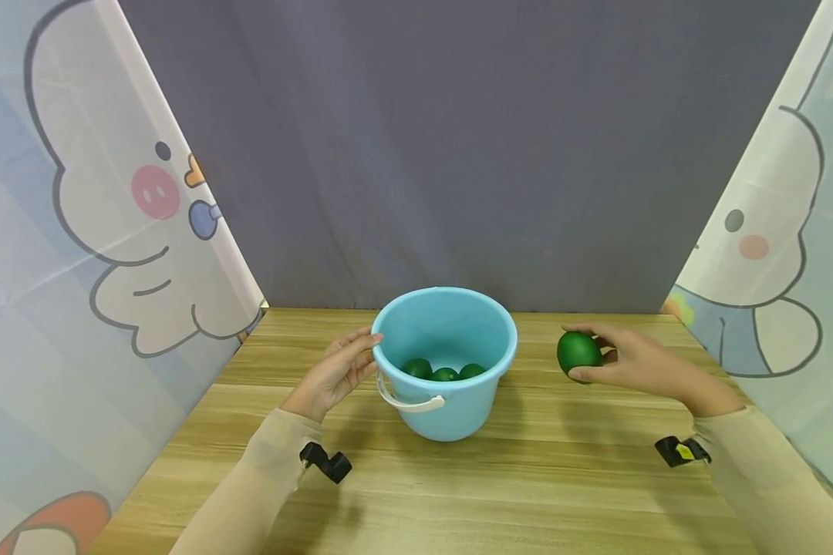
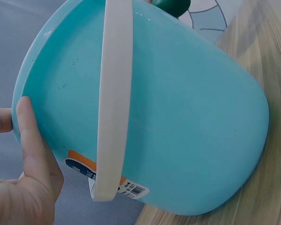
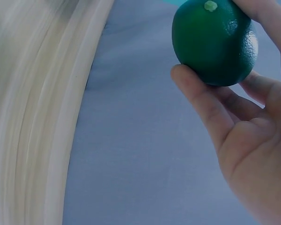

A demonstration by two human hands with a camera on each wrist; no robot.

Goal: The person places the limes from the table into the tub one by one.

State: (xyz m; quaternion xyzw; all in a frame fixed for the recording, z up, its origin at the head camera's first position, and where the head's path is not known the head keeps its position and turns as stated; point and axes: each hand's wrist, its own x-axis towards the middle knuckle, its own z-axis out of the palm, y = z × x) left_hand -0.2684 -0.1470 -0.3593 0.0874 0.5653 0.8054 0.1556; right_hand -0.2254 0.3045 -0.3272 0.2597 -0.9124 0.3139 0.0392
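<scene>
A light blue bucket [image 1: 451, 412] stands upright on the wooden table with its white handle [image 1: 406, 401] hanging down the near left side. Three green limes [image 1: 416, 368] show at its bottom; the near wall may hide more. My left hand [image 1: 336, 374] holds the bucket's left rim, a fingertip over the edge; the left wrist view shows fingers on both sides of the rim [image 2: 19, 89]. To the right of the bucket, my right hand [image 1: 618, 358] grips another lime [image 1: 578, 351] between thumb and fingers, above the table. Its pale stem end [image 3: 210, 6] shows in the right wrist view.
The wooden table [image 1: 416, 493] ends at a grey curtain [image 1: 458, 154] behind the bucket. Cartoon-printed cloths [image 1: 62, 254] hang at both sides. A printed label [image 2: 131, 188] is stuck on the bucket's outer wall.
</scene>
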